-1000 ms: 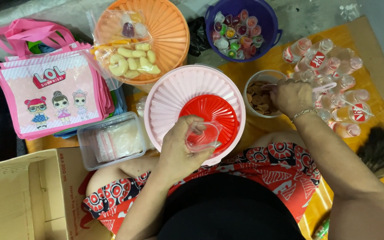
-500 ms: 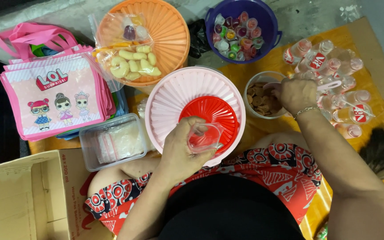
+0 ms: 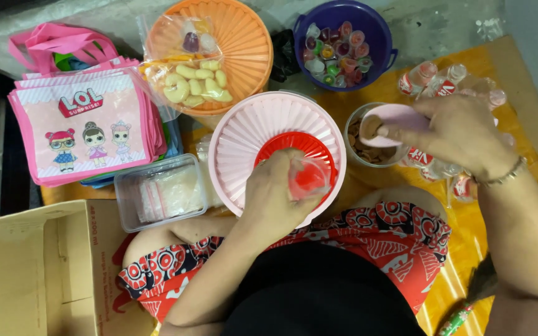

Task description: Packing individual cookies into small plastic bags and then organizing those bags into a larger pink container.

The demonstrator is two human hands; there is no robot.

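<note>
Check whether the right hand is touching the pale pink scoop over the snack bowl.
Touching. The head view shows the right hand with its fingers wrapped over the pale pink scoop, which sits above the round bowl of brown snacks; no gap shows between them.

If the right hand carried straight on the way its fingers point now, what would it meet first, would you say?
The right hand points left, holding a small pink scoop over the cup of brown bits. Straight on, it would probably reach the pink ribbed bowl first, though depth is unclear.

Pink gift bags (image 3: pixel 85 127), cardboard box (image 3: pixel 29 274), orange basket (image 3: pixel 244 37), purple bowl (image 3: pixel 344 43).
</note>
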